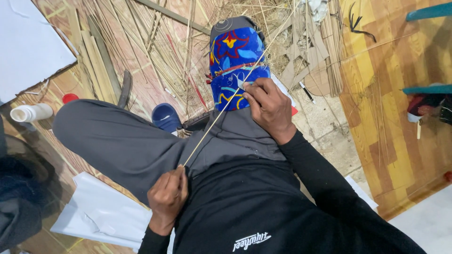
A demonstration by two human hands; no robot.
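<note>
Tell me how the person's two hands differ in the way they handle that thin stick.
The left hand sits low by the waist, closed around the near end of the thin stick; the right hand is farther out, on the knee wrapped in blue patterned cloth. The left hand forms a closed fist, while the right hand presses the stick's middle against the cloth, fingers bent. Both hands touch the same stick and have black sleeves.

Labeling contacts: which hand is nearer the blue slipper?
Left. The left hand is below the slipper, across the grey thigh; the right hand is farther off to its right, on the patterned cloth.
</note>
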